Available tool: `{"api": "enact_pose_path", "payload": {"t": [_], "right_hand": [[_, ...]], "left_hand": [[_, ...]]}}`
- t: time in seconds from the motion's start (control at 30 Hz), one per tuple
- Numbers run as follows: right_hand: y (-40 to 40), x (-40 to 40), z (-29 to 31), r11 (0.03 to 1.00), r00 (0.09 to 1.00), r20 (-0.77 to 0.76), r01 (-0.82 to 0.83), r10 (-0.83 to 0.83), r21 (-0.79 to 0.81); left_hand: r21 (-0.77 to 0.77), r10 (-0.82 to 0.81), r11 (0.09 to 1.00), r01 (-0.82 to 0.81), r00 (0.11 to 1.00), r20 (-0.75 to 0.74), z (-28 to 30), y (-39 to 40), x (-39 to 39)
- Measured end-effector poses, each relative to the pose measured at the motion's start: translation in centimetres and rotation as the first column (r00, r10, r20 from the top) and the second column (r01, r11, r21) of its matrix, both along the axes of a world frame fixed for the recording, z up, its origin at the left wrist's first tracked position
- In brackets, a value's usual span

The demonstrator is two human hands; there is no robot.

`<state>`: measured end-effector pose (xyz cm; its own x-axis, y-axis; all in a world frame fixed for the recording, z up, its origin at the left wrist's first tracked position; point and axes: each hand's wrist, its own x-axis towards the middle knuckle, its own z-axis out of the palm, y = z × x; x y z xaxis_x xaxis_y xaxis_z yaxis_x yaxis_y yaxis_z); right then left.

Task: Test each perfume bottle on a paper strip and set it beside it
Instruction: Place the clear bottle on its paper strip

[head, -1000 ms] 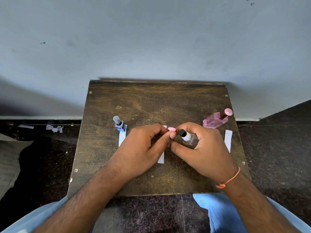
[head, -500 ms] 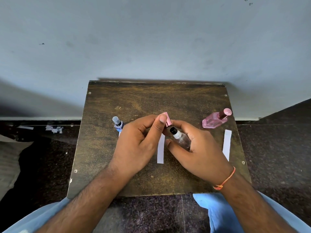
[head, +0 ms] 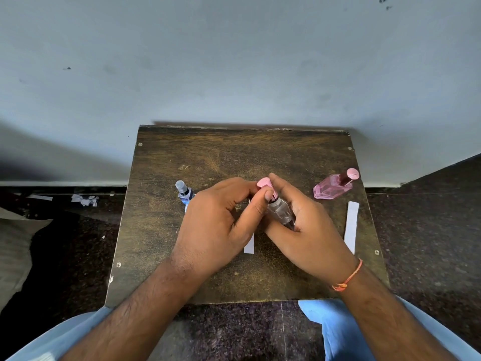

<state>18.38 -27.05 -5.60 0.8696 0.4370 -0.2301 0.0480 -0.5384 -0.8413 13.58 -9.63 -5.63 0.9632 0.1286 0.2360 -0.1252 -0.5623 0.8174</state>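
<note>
head view: my right hand (head: pixel 309 230) clamps the clear bottle (head: pixel 282 213), neck tilted toward the table's (head: pixel 161 230) far edge, left hand (head: pixel 221 225) pinching its pink cap (head: pixel 265 185).

You sit in what looks like a plain room of a home, at a small worn wooden table (head: pixel 166 230) pushed against a bare pale wall (head: pixel 234 61), over a dark speckled stone floor (head: pixel 429 243) with paper scraps (head: pixel 84 199) lying on it.
</note>
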Motion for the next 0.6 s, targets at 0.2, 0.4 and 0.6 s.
{"api": "enact_pose_path", "payload": {"t": [0.2,0.4,0.6], "right_hand": [[0.3,-0.21,-0.19,1.0,0.999,0.032,0.002,-0.001,-0.015],[0.22,-0.36,-0.23,0.998,0.994,0.094,-0.059,0.059,-0.011],[-0.03,-0.36,-0.71,0.983,0.993,0.102,-0.079,0.063,0.167]], "left_hand": [[0.006,-0.015,1.0,0.015,0.999,-0.037,-0.08,-0.08,-0.02],[-0.071,0.001,0.997,-0.006,0.997,-0.08,0.27,0.01,-0.19],[-0.089,-0.061,0.995,0.053,0.994,-0.091,-0.25,0.43,0.05]]}}
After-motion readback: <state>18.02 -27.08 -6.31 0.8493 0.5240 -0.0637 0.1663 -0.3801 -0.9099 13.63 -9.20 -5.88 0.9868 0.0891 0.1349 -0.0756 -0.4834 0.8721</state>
